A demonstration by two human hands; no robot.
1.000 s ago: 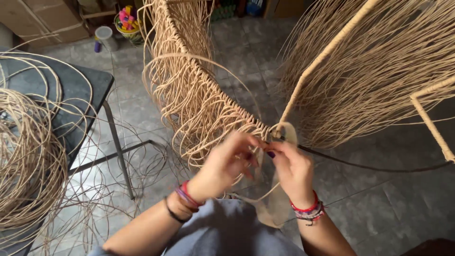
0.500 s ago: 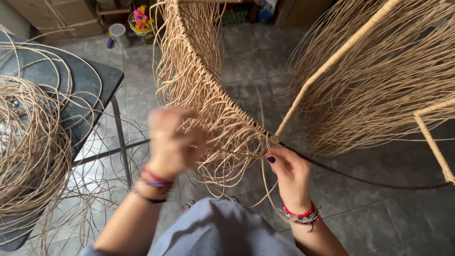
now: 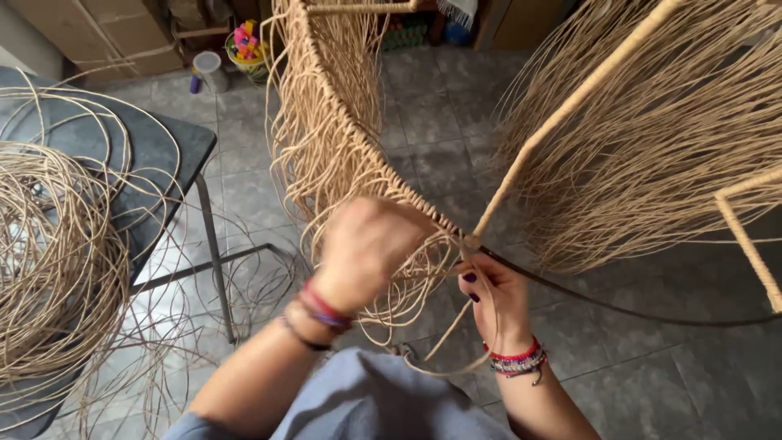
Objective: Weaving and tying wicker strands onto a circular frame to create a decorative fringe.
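Rattan strands lie in a loose tangled coil [image 3: 49,269] on the dark table [image 3: 175,151] at the far left, some of them spilling over the edge toward the tiled floor [image 3: 423,122]. Behind the table, near the cardboard boxes [image 3: 90,33], a clear plastic cup [image 3: 208,65] stands on the floor beside a small bucket of bright-coloured things [image 3: 244,45]. Toward the middle, the curved rim of a wicker frame [image 3: 350,130] runs down from the top, wrapped in woven strands with loose ends hanging off it. The left hand [image 3: 366,244] is raised in front of that rim, fingers curled closed; the back of the hand hides what, if anything, they grip. Coloured bracelets [image 3: 322,310] ring its wrist. Just right of it, the right hand [image 3: 493,297] pinches a rattan strand [image 3: 444,334] at the joint where a wrapped straight rod [image 3: 570,102] meets the rim. A dark bare wire [image 3: 619,305] leads off rightward from that joint. Further right, fanned strands [image 3: 652,163] stretch across the frame.
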